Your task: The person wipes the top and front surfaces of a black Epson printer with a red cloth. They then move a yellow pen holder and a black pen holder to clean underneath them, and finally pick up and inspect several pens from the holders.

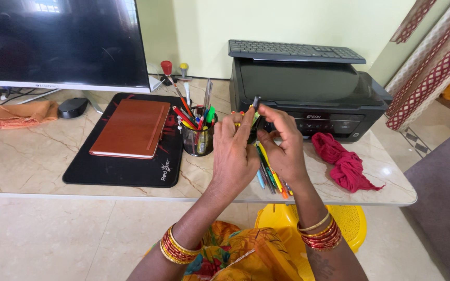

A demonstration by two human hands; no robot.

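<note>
Fingers [251, 112] of both hands pinch a pen [255, 102] above the table edge [131, 196].

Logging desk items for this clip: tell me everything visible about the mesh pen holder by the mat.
The pen holder is a small dark cup of what looks like wire mesh, standing upright on the marble desk, close by the right edge of the black desk mat. It is crowded with pens and markers in red, green, yellow and other colours, splaying upward. The left hand is just to its right; whether they touch is unclear.
</note>
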